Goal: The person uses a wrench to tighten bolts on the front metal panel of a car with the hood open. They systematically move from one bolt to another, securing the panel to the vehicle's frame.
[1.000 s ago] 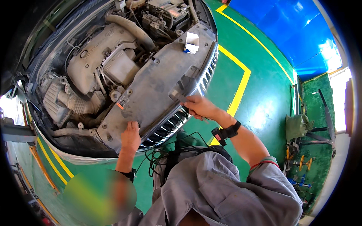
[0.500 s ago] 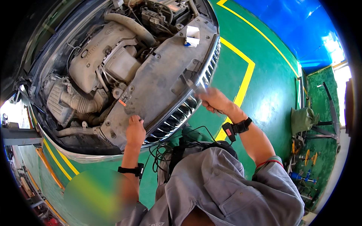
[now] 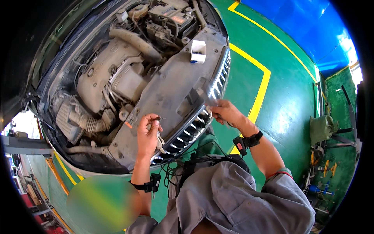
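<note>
Over the open engine bay, the left hand [image 3: 147, 134] pinches a small thin fastener [image 3: 156, 118] above the grey radiator cover [image 3: 171, 84], the right hand [image 3: 226, 113] closes on a tool at the grille [image 3: 194, 126], and a small white box [image 3: 198, 51], contents unseen, sits on the cover.

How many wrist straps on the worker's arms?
2. One black wrist strap on the left forearm below the left hand; the other on the right wrist below the right hand at the grille.
</note>
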`<state>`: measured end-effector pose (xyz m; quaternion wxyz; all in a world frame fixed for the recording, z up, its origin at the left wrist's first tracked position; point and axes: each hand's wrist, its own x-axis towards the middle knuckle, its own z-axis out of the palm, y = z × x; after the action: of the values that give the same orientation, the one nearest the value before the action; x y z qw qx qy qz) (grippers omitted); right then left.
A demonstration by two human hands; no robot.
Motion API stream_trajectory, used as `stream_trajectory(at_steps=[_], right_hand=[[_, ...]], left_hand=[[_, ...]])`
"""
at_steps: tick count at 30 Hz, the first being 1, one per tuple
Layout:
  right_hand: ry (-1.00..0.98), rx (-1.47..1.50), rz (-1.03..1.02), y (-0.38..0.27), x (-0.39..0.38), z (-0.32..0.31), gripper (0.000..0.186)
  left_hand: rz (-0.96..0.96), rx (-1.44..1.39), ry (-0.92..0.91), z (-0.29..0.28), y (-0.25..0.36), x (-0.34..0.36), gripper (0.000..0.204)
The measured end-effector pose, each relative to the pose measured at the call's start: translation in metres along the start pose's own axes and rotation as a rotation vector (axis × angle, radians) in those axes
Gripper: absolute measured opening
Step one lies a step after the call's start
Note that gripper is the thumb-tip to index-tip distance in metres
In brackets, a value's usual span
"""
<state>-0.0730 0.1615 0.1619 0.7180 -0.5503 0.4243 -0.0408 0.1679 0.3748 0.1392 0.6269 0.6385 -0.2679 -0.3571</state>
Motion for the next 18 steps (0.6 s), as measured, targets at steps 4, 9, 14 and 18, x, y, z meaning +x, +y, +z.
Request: stream_trajectory(at_steps=[4, 9, 14, 18], right_hand=[[-0.061, 0.018, -0.009, -0.008, 0.028, -0.049, 0.02], [-0.105, 0.051, -0.009, -0.025, 0.06, -0.123, 0.031], [-0.143, 0.072, 0.038, -0.03, 0.086, -0.176, 0.031], [-0.224, -0.012, 0.043, -0.04, 0.102, -0.198, 0.036]], left_hand=[[0.026, 0.104, 0.032, 0.051, 0.012, 0.05, 0.011], [0.017, 0.246, 0.066, 0.133, 0.017, 0.133, 0.015], [0.234, 0.492, 0.143, 0.202, 0.015, 0.227, 0.017], [0.351, 0.667, 0.192, 0.219, 0.006, 0.267, 0.024]])
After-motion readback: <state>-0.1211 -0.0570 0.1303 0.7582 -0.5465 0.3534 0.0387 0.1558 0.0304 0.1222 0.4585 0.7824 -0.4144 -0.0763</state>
